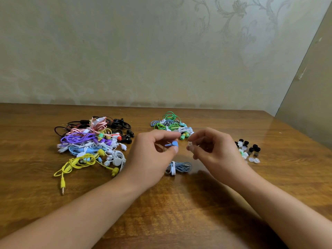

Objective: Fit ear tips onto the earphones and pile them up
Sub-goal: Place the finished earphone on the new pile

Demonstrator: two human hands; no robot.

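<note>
My left hand (152,150) pinches a blue earbud (174,144) above the table, its nozzle pointing right. My right hand (213,147) holds a small white ear tip (189,144) between thumb and forefinger, a short gap away from the earbud. The earbud's blue coiled cable (179,167) lies on the table below both hands. A large tangle of mixed-colour earphones (89,142) lies to the left. A smaller heap of green and blue earphones (170,125) sits behind my hands. Loose black and clear ear tips (248,150) are scattered to the right.
The wooden table (161,212) runs up to a patterned wall at the back. A yellow earphone with its plug (62,187) trails from the left pile toward the front. A panel stands at the far right beyond the table's corner.
</note>
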